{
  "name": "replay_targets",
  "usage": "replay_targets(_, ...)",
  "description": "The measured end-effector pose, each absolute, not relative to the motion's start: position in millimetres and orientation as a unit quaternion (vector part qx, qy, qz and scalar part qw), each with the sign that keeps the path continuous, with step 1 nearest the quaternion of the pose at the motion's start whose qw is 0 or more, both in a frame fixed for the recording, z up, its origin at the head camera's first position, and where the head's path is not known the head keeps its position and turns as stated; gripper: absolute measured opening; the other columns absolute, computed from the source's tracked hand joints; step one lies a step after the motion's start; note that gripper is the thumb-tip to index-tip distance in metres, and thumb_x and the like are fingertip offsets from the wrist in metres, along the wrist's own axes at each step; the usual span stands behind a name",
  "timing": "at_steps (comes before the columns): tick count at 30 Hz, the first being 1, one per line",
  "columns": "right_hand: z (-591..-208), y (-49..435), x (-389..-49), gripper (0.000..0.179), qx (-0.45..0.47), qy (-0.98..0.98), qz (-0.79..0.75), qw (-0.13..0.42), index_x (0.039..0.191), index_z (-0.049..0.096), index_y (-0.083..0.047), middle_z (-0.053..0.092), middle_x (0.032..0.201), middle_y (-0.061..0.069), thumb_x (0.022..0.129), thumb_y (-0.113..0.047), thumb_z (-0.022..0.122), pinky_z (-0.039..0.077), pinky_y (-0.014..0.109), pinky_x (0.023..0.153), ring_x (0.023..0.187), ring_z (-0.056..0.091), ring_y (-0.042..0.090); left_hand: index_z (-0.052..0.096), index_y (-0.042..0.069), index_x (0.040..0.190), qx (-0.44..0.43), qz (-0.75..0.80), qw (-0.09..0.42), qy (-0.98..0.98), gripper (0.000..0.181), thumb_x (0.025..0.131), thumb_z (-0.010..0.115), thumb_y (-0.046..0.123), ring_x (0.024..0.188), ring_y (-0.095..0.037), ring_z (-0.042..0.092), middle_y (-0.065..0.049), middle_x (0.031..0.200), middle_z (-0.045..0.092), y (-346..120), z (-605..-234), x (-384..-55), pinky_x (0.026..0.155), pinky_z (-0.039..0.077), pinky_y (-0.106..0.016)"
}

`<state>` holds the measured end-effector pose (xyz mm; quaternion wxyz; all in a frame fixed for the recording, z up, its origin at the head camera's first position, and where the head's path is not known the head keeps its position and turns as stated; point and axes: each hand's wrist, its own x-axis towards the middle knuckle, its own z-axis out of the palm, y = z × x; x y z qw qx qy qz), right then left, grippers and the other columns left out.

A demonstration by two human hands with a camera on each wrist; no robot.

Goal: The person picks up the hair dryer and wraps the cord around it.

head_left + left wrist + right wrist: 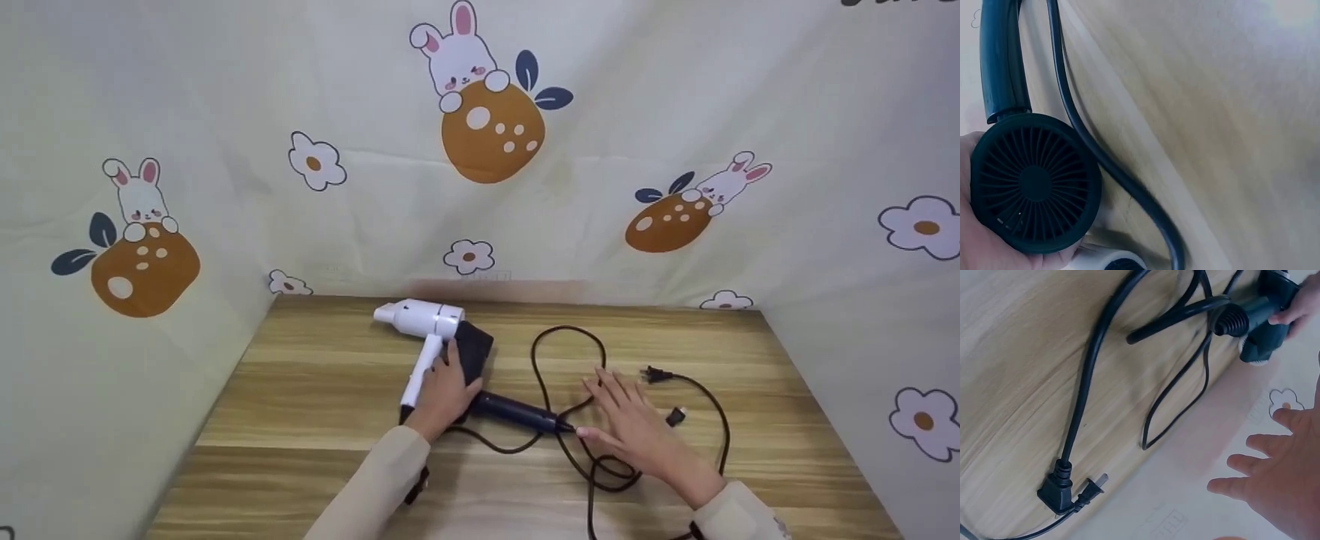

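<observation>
My left hand [442, 394] grips the body of a black hair dryer [474, 346]. Its dark handle points right, and its round rear grille [1036, 183] faces the left wrist camera. Just behind that hand a white hair dryer [424, 318] lies with its nozzle to the left. My right hand [637, 431] is spread, fingers straight, above the looped black cord [534, 356] near the handle's end. Nothing is held in it; whether it touches the cord I cannot tell. In the right wrist view its fingers [1266, 444] are apart.
A two-pin plug [657, 375] and a second black plug [676, 416] lie right of my right hand. Part of another black plug or cord end [416, 487] shows below my left wrist. A printed cloth [360, 90] walls the wooden table [300, 405] at back and sides.
</observation>
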<state>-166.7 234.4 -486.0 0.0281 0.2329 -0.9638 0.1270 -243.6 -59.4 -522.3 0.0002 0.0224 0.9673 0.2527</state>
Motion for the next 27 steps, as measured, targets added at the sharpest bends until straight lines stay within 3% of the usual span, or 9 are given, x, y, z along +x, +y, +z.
replay_targets(7,-476.6,245.4,-163.4,0.073,0.192,-0.963,0.184,0.051,0.144,0.031,-0.006,0.026,0.149,0.021,0.089,-0.047,0.055,0.019,0.061,0.108,0.135,0.026,0.044,0.021,0.001,0.145,0.027,0.263,-0.082,0.961,0.083,0.084,0.064,0.038,0.102,-0.045,0.053,-0.032,0.120,0.048,-55.9,-530.5,-232.8,0.087,0.045,-0.050)
replay_targets(14,-467.4,259.6,-155.0,0.069,0.146,-0.959,0.237,0.049,0.144,0.030,-0.004,0.028,0.147,0.024,0.091,-0.041,0.054,0.016,0.063,0.107,0.132,0.027,0.047,0.023,0.007,0.144,0.014,0.330,-0.123,0.936,0.085,0.080,0.070,0.037,0.102,-0.040,0.051,-0.025,0.119,0.048,-56.9,-524.8,-219.5,0.085,0.044,-0.050)
replay_targets(17,-464.5,262.8,-151.9,0.068,0.131,-0.954,0.268,0.028,0.145,0.027,-0.006,0.029,0.147,0.023,0.092,-0.042,0.052,0.018,0.065,0.105,0.132,0.030,0.046,0.023,0.006,0.144,-0.009,0.420,-0.118,0.900,0.090,0.076,0.074,0.035,0.109,-0.040,0.048,-0.025,0.126,0.044,-58.9,-512.6,-219.3,0.092,0.041,-0.051)
replay_targets(21,-462.4,261.8,-149.6,0.065,0.122,-0.937,0.327,-0.007,0.146,0.025,-0.009,0.036,0.144,0.022,0.095,-0.040,0.048,0.030,0.063,0.100,0.126,0.040,0.044,0.021,0.000,0.144,-0.064,0.525,-0.097,0.843,0.100,0.069,0.079,0.033,0.121,-0.039,0.041,-0.028,0.135,0.036,-62.9,-493.2,-219.7,0.101,0.035,-0.050)
replay_targets(27,-460.3,250.8,-146.8,0.049,0.134,-0.915,0.379,-0.032,0.136,0.042,-0.004,0.053,0.130,0.019,0.098,-0.034,0.043,0.044,0.052,0.094,0.116,0.053,0.036,0.033,-0.005,0.136,-0.108,0.616,-0.066,0.778,0.090,0.065,0.081,0.026,0.106,-0.032,0.049,-0.022,0.122,0.045,-67.9,-468.6,-211.7,0.095,0.041,-0.043)
